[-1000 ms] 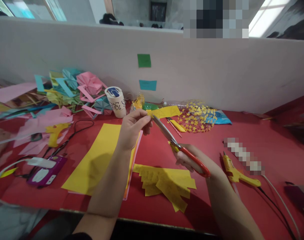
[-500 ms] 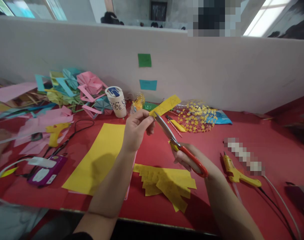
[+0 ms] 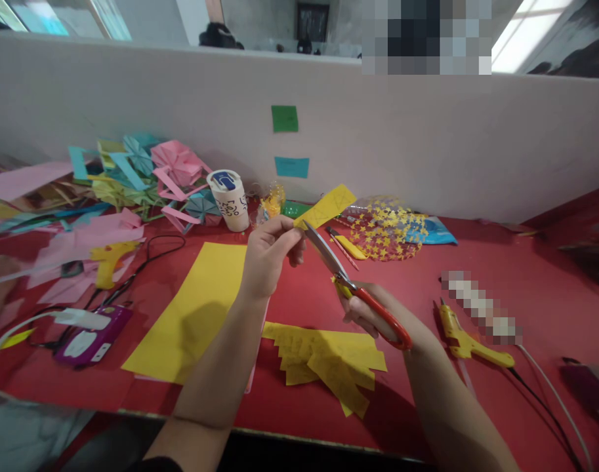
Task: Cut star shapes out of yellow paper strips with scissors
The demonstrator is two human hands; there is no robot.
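Yellow line-marked paper strip, just above frame centre, is pinched in the left hand; the right hand grips red-handled metal scissors. Best steer by turning the paper, unhurriedly.

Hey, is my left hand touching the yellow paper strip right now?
Touching. The head view shows the left hand pinching one end of the yellow paper strip between thumb and fingers.
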